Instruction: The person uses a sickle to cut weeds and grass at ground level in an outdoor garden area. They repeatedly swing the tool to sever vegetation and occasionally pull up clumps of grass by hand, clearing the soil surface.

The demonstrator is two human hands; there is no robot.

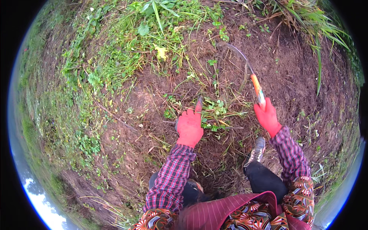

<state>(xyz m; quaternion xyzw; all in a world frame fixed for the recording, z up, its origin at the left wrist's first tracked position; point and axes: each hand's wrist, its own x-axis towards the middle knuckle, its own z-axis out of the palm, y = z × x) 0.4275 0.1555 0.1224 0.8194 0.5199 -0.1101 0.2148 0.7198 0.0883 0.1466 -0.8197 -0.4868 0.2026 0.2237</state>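
My right hand, in a red glove, grips the orange and white handle of a sickle. The sickle's thin curved blade reaches up and to the left, low over the soil. My left hand, in a red glove with dark fingertips, is at a small heap of cut grass and leafy weeds. One of its fingers points forward; the others are bent, and their undersides are hidden, so whether they hold any stems does not show. A thin stick lies along the near side of the heap.
Green grass and weeds grow at the upper left. A clump of long-bladed grass stands at the upper right. My shoe is on the soil below my right hand. A thin twig lies to the left.
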